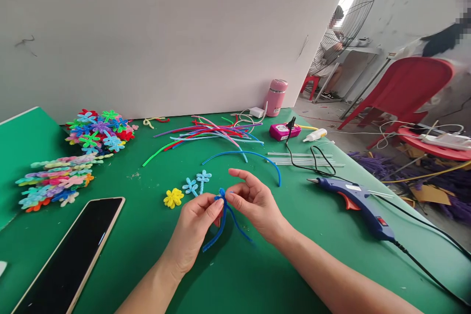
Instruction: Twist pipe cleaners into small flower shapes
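Between my two hands is a blue pipe cleaner (222,228), bent into small loops at the top with two loose ends hanging down. My left hand (193,225) pinches it just below the loops. The thumb and index finger of my right hand (253,201) close on the loops from the other side, its other fingers lifted. Beyond my left hand lie two light-blue pipe-cleaner flowers (196,182) and a yellow pipe-cleaner flower (173,198). Past my fingers, a single blue pipe cleaner (239,153) curves across the green table (147,245).
Loose coloured pipe cleaners (217,132) lie at the back. Finished flowers are piled (97,132) on the left, above a phone (69,255). At right are a blue glue gun (356,203) with its cable, clear glue sticks (305,161), a magenta box (284,131) and a pink flask (275,98).
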The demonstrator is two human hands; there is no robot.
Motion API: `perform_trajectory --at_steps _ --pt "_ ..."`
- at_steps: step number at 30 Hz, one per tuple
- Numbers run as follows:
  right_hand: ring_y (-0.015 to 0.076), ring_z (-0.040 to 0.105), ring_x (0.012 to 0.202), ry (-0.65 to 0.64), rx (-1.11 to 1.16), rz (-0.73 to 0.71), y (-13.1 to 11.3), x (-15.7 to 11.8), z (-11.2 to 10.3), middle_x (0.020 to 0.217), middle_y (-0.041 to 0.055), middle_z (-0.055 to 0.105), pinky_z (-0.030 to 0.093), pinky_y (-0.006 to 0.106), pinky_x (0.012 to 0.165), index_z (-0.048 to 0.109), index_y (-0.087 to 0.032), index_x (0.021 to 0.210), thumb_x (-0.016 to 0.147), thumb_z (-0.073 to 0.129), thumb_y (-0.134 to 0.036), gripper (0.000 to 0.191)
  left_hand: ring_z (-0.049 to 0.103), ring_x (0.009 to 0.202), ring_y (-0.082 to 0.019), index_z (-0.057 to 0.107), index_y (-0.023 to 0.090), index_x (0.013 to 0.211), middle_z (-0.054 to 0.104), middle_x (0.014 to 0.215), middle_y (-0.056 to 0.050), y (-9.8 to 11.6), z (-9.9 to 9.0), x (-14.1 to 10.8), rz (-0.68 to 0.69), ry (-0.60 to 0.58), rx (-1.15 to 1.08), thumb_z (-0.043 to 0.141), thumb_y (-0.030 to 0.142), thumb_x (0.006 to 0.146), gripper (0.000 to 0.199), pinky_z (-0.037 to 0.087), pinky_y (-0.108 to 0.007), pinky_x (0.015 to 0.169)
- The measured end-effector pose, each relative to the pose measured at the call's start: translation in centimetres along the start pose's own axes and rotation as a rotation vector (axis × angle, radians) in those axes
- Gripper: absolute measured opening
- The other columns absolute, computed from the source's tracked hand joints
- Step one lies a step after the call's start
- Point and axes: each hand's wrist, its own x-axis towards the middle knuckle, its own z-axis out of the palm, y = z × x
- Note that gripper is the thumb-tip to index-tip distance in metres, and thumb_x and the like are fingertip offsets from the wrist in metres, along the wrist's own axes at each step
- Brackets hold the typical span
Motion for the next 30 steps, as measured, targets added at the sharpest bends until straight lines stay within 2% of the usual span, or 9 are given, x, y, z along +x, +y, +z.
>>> perform_trajectory --at_steps 7,14,24,30 --pt "0.0094 0.05 0.059 0.007 -0.062 0.006 0.21 -0.07 -0.06 0.067 -0.0031 0.058 0.038 0.024 0.057 0.045 -0.021 0.109 0.068 0.065 -0.026 0.046 0.03 0.053 -0.009 0.047 0.018 0.06 0.035 0.055 0.006 0.05 0.3 -0.17 0.129 0.022 0.229 0.051 0.032 0.078 0.023 0.027 -0.021 0.048" --pt "0.0094 0.05 0.058 0.001 -0.021 0.03 -0.08 -0.09 0.11 0.065 -0.0038 0.056 0.038 0.024 0.056 0.044 -0.02 0.107 0.065 0.066 -0.026 0.048 0.031 0.055 -0.009 0.048 0.018 0.061 0.036 0.06 0.004 0.41 0.33 -0.32 0.258 -0.003 0.354 0.049 0.026 0.079 0.02 0.028 -0.021 0.049" --pt "0.009 0.049 0.059 0.008 -0.034 -0.013 0.07 0.03 -0.1 0.067 -0.0033 0.056 0.036 0.023 0.055 0.044 -0.019 0.11 0.071 0.062 -0.029 0.044 0.038 0.056 -0.009 0.054 0.018 0.064 0.044 0.056 0.004 -0.07 0.2 0.03 0.049 0.029 0.056 0.056 0.031 0.075 0.018 0.033 -0.02 0.054" --pt "0.0103 0.051 0.061 -0.003 -0.083 -0.032 0.36 -0.08 -0.06 0.068 -0.003 0.056 0.039 0.026 0.06 0.044 -0.02 0.11 0.071 0.063 -0.027 0.044 0.04 0.055 -0.009 0.059 0.016 0.066 0.048 0.057 0.003 0.07 0.33 0.02 0.05 0.072 0.029 0.061 0.029 0.071 0.014 0.033 -0.02 0.052"
